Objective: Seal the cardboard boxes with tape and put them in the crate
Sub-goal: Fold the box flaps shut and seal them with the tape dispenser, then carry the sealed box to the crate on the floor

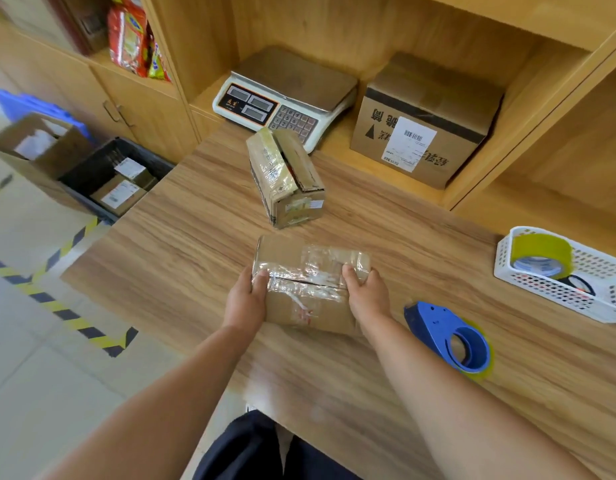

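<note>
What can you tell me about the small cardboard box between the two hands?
The small cardboard box lies flat on the wooden table. It is brown and creased, with wrinkled clear tape over its top, where a dark seam runs from side to side. The left hand and the right hand hold its two ends, thumbs on top. Nothing else touches it.
</note>
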